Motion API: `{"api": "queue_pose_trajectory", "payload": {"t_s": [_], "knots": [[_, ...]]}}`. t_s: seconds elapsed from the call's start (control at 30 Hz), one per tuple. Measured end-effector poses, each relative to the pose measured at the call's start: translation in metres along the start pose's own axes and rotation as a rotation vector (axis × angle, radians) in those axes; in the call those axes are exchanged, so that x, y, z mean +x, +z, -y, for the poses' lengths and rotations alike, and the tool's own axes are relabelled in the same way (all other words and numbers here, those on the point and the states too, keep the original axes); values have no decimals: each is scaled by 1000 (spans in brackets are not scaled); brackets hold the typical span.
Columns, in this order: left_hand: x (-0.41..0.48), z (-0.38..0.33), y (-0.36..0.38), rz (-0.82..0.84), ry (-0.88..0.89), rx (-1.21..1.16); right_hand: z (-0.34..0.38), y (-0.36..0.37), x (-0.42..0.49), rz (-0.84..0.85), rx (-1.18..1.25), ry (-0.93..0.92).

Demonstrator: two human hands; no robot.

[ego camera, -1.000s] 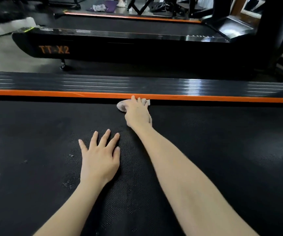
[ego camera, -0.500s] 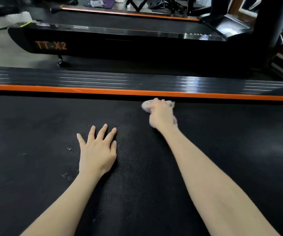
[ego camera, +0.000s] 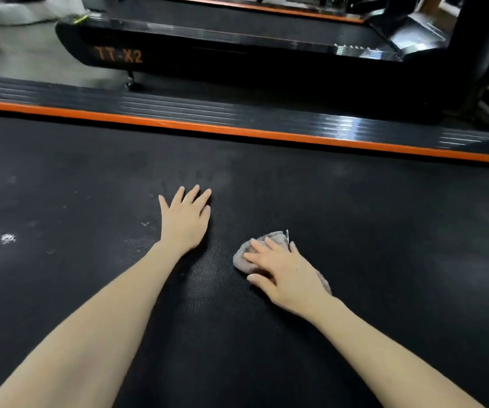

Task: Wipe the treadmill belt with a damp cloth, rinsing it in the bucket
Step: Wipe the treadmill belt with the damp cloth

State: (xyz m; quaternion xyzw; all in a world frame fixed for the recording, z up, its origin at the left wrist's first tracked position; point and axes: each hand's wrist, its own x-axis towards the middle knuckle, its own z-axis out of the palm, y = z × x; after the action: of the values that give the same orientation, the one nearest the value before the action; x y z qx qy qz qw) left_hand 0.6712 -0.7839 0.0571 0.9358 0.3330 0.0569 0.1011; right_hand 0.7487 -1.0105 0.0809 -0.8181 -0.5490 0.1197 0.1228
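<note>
Two hands on the treadmill belt [ego camera: 384,231], the right one on the cloth [ego camera: 275,238].

The right hand [ego camera: 284,272] lies on the grey cloth and presses it flat on the black belt, near its middle and well apart from the orange strip [ego camera: 237,131]. Its grip is wide, with fingers almost straight; the thumb side is a little blurred, so perhaps it catches the cloth edge. The left hand [ego camera: 185,222] rests near it, palm down, fingers spread, holding nothing. A small white spot [ego camera: 7,238] is on the belt far left.
</note>
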Motion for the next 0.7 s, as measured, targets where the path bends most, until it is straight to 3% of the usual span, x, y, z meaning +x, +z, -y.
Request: {"api": "queue_pose_trajectory", "payload": {"t_s": [0.13,0.3,0.4,0.43,0.5,0.57,0.63,0.7], "knots": [[-84,36,-11,-79,-19,43,-11,5,14,-9,-75,8],[-143,83,-16,91,-122,182,12,-1,20,-74,62,159],[-148,82,-13,44,-111,129,51,11,-17,-174,-48,-253],[-148,81,-13,28,-106,127,61,23,-34,-76,-43,-413],[-149,81,-13,14,-96,128,70,37,-55,136,-15,-558],[-150,83,-11,15,-97,141,63,24,-37,174,-53,-610],[-148,85,-9,13,-96,151,49,6,9,43,-107,-469],[-148,85,-9,7,-91,136,29,-8,60,-135,-101,-84]]}}
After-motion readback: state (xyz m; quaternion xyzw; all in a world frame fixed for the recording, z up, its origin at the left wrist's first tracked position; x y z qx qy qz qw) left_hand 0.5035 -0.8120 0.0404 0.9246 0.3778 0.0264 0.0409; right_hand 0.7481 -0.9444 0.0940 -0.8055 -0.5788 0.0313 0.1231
